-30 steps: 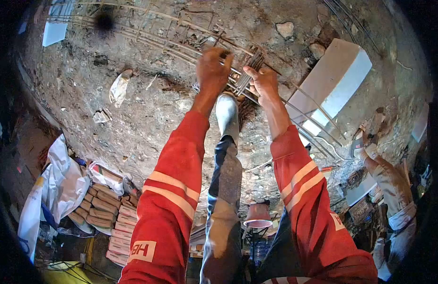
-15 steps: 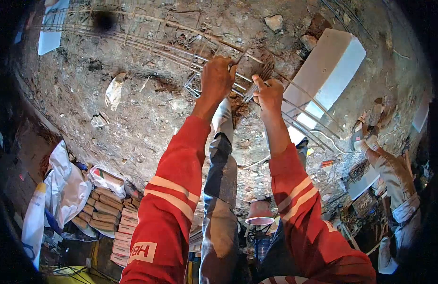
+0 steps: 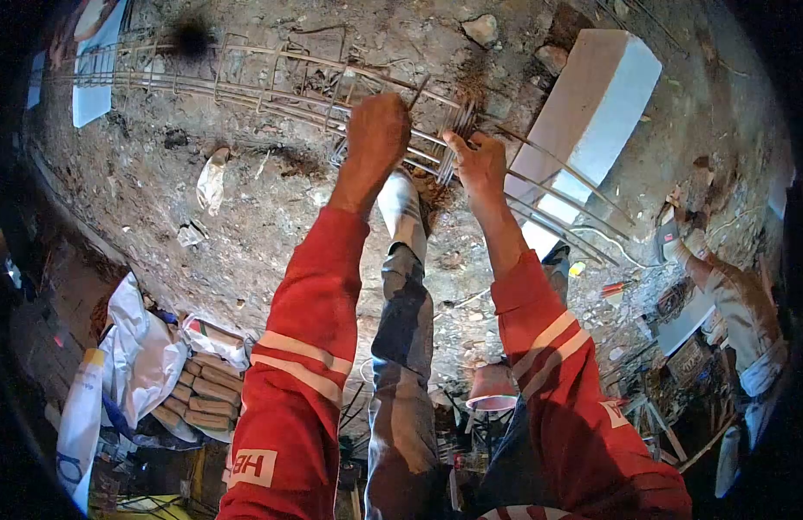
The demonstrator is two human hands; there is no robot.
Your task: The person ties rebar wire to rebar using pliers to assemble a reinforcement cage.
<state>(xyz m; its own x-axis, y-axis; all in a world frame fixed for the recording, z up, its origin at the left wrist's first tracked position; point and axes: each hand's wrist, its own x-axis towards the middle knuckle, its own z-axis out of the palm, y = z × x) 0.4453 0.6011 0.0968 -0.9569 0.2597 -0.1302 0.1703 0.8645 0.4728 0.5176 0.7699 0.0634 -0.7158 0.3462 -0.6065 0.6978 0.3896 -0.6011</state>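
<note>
A long cage of steel rebar (image 3: 280, 82) runs across the upper ground, its bar ends sticking out to the right. My left hand (image 3: 377, 130) is closed in a fist over the bars; a thin dark metal rod (image 3: 421, 91) pokes out above it. Just right of it, several rebar stirrups (image 3: 452, 143) are bunched on the bars. My right hand (image 3: 481, 166) has its fingers curled at that bunch, the thumb pointing up-left against it. What lies inside either palm is hidden.
A long pale block (image 3: 575, 113) lies under the right bar ends, another white block (image 3: 96, 78) under the far left. Stones (image 3: 481, 30) lie behind. Bricks (image 3: 215, 390), white sacks (image 3: 137, 338) and a bucket (image 3: 492, 387) are lower down. Another person's leg (image 3: 735, 312) is at right.
The view has shifted slightly, so blocks, stones and cage appear a little up or left. Both hands keep nearly the same places on the cage, and the bunched stirrups look more upright.
</note>
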